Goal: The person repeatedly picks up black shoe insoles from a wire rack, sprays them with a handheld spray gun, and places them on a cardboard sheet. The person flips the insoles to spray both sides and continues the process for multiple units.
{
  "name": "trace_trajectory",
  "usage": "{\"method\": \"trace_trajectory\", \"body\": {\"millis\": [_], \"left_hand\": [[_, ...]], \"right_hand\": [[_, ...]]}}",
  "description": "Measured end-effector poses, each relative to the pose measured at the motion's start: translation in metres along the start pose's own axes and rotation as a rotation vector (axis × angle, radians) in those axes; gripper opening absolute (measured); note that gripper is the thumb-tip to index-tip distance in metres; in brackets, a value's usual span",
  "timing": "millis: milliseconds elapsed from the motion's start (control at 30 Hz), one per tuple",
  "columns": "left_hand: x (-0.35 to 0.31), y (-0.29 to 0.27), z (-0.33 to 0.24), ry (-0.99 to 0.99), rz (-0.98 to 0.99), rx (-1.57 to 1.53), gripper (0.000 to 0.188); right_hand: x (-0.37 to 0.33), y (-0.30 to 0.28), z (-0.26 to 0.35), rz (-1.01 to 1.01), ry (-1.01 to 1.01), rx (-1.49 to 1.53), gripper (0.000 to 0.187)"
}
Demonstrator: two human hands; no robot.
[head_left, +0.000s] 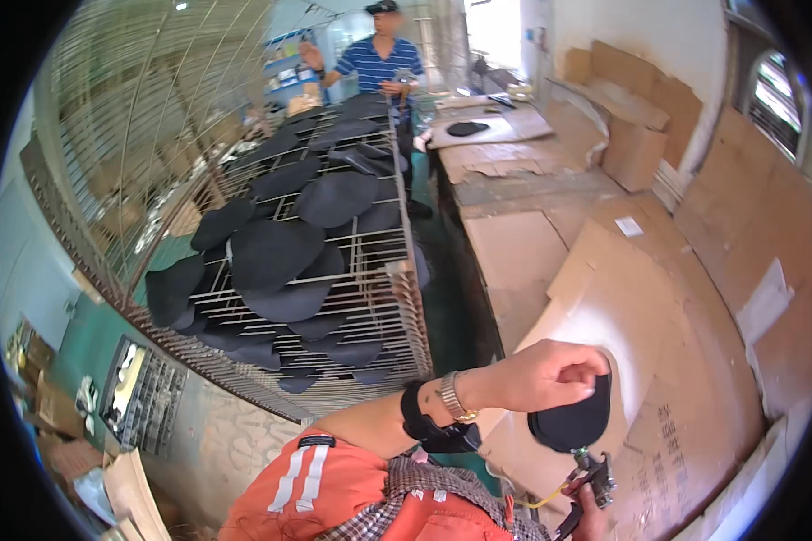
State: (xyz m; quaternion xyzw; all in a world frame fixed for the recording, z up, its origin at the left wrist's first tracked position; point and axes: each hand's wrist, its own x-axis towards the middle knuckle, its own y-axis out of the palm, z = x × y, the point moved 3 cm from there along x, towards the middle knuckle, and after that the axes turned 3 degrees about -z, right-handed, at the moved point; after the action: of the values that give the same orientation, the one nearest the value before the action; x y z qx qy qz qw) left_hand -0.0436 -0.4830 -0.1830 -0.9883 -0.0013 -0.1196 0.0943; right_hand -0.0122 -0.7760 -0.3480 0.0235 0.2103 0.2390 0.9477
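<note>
A black, flat piece with rounded edges [573, 417] is over the cardboard on the right, within a whitish patch. My left hand [559, 371] is closed at its upper edge, fingers curled and thumb drawn in, covering part of it. A spray gun [595, 476] with a metal body is gripped in my right hand [591, 518], low in the view and close to the piece's lower end. From the gun a thin yellow hose [543, 499] runs toward my body. The fingers of my right hand are mostly hidden behind the gun.
On my left stands a wire rack [397, 329] bearing several similar black pieces [275, 252]. Cardboard [523, 257] covers the bench, and upright sheets [740, 234] line its right side. Farther back, a person in a striped shirt [379, 68] stands beside the rack; another black piece [467, 129] lies there.
</note>
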Motion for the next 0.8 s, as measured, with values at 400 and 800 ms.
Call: {"method": "trace_trajectory", "body": {"millis": [400, 800], "left_hand": [[-0.105, 0.0, 0.189, -0.434, 0.049, 0.203, 0.033], [-0.147, 0.01, 0.255, -0.488, 0.137, 0.359, 0.033]], "right_hand": [[-0.14, 0.003, -0.013, -0.36, -0.178, 0.032, 0.031], [-0.192, 0.035, -0.006, -0.49, -0.259, 0.036, 0.036]]}}
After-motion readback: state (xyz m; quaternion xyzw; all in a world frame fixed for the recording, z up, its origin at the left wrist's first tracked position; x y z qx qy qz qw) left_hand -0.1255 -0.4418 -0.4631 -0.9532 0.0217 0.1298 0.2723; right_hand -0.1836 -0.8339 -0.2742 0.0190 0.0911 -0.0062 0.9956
